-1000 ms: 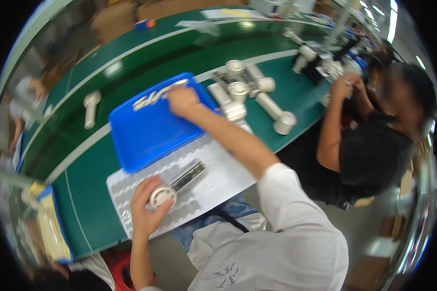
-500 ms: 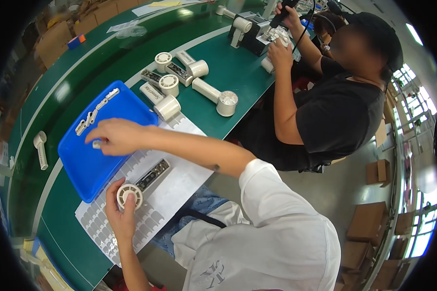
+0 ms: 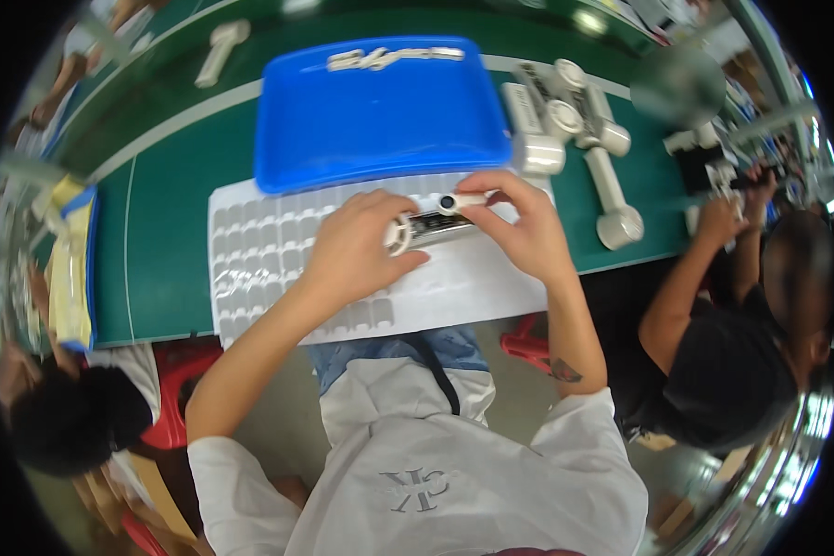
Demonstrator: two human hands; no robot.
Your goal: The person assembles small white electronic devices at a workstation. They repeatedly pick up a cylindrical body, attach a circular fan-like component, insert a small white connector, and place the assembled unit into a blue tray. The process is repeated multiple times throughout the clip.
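Your left hand: curled about the round head of a fan, thumb on the near side, fingers on the far side.
Your right hand: pinching a small part, white with a dark round end, at the far edge of the fan's handle; whether part and handle touch, you cannot tell.
Both hands: apart from each other, the fan between them.
Fan: one, white, above the sheet, handle pointing to your right, dark inner strip exposed.
Sheet: one, white, grey labels in rows, mostly on its left side; lies on the green worktop.
Tray: one, blue, just beyond the sheet; white pieces in a line near its far edge.
More fans: a cluster, white, lying to the right of the tray.
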